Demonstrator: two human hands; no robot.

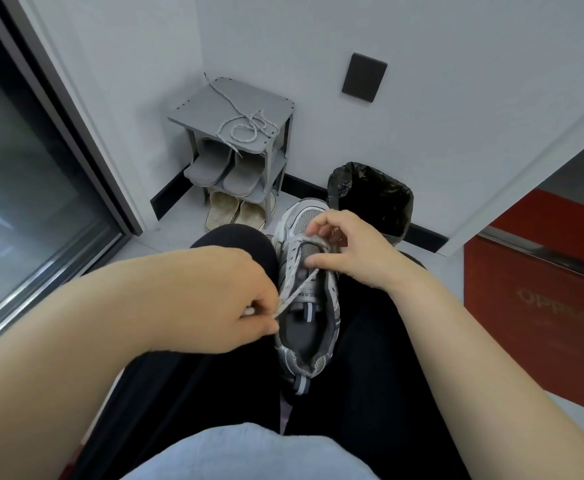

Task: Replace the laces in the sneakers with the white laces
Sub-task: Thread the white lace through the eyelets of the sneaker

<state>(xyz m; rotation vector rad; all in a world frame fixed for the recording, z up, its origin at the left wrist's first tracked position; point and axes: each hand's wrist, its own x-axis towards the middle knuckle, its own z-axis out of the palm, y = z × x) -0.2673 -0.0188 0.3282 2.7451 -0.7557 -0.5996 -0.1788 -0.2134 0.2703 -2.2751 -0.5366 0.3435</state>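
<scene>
A grey and white sneaker (pixel 306 327) rests between my thighs with its toe pointing away from me. A white lace (pixel 299 287) runs taut across its tongue from the upper eyelets down to the left. My left hand (pixel 235 299) pinches the end of that lace beside the shoe's left side. My right hand (pixel 349 251) sits on the forefoot, fingertips pinching the lace where it loops at the front eyelets. A speckled grey lace (pixel 245 128) lies coiled on top of the grey shoe rack (pixel 193 110).
The shoe rack stands in the corner with grey slippers (pixel 226 168) on its shelf and beige slippers (pixel 237 211) beneath. A bin with a black bag (pixel 373 199) is against the wall just beyond the sneaker. A glass door (pixel 24 168) is left, a red cabinet (pixel 540 299) right.
</scene>
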